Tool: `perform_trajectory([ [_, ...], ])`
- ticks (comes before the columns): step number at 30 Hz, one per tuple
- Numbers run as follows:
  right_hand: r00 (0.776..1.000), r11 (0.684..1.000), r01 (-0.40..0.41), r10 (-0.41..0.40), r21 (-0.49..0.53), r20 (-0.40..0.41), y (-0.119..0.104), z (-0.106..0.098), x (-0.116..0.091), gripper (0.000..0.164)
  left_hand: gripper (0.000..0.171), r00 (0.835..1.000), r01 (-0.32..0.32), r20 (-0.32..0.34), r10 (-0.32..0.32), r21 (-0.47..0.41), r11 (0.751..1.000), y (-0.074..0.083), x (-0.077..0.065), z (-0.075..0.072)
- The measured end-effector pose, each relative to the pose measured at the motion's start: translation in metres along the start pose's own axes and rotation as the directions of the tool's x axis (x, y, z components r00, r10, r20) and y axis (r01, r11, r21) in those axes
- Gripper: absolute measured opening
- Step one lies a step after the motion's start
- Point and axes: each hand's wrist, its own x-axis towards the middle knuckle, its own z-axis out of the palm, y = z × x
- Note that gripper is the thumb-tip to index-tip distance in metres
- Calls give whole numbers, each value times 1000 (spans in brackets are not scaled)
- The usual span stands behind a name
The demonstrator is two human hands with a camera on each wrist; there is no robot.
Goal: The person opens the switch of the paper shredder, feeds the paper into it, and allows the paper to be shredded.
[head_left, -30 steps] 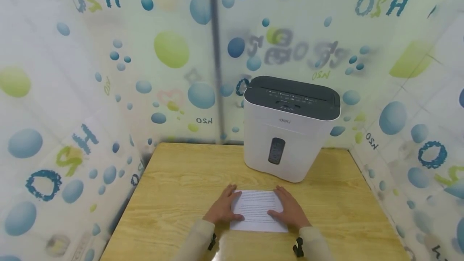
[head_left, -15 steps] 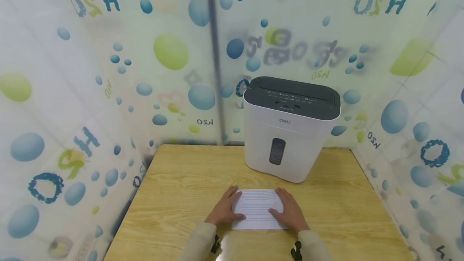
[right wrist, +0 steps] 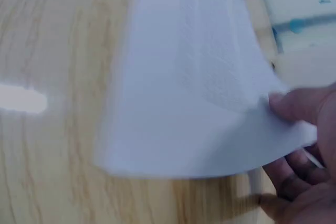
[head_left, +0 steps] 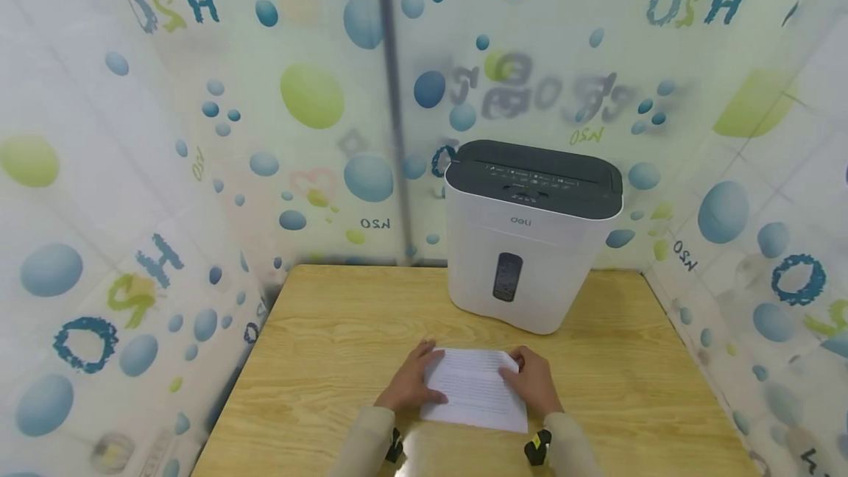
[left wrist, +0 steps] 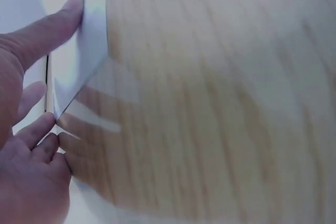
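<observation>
A sheet of printed paper (head_left: pixel 473 389) is held low over the wooden table, between both hands. My left hand (head_left: pixel 408 381) holds its left side, the thumb lying across the top face and the fingers along the edge. In the left wrist view this hand (left wrist: pixel 37 124) has its lower fingers bent beside the paper's corner. My right hand (head_left: pixel 535 383) pinches the right side near the far corner. Its thumb (right wrist: pixel 296 104) presses on top and its fingers are underneath, as the right wrist view shows. There the paper's near end bows and stands off the table, blurred.
Beyond the hands, right of centre, a white deli paper shredder (head_left: pixel 523 256) with a dark top stands on the wooden table (head_left: pixel 344 315). Walls covered with printed bubbles (head_left: pixel 311 94) enclose the table at the back and both sides.
The right hand's fingers have drawn together from lying along the paper's side to pinching it. The paper's right near corner has swung toward me. The left hand stays nearly in place.
</observation>
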Motion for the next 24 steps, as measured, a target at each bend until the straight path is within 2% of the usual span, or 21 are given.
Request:
perform_trajectory([
  [5, 1000, 996, -25, 26, 83, -4, 3, -9, -2, 8, 99, 998, 16, -58, -18, -38, 999, 1, 1, 1],
  [12, 1000, 982, -2, -3, 189, 27, 10, -17, 0, 11, 118, 992, 63, -105, -71, -77, 995, 4, 5, 4],
  [15, 999, 971, -10, 0, 240, 39, 14, -18, 1, 12, 120, 990, 62, -120, -73, -92, 994, 3, 7, 5],
  [17, 999, 963, -21, 8, 270, 49, 17, -18, 1, 11, 108, 987, 38, -155, -52, -97, 995, 2, 9, 4],
  [18, 998, 958, -31, 15, 287, 56, 18, -18, 0, 10, 98, 983, 29, -179, -47, -102, 994, 1, 9, 4],
  [21, 997, 951, -54, 34, 304, 70, 19, -17, -1, 8, 50, 967, 15, -250, -48, -132, 991, -1, 10, 2],
  [24, 995, 951, -81, 60, 298, 77, 19, -18, -1, 8, 13, 963, 34, -258, -83, -188, 982, -3, 10, 0],
])
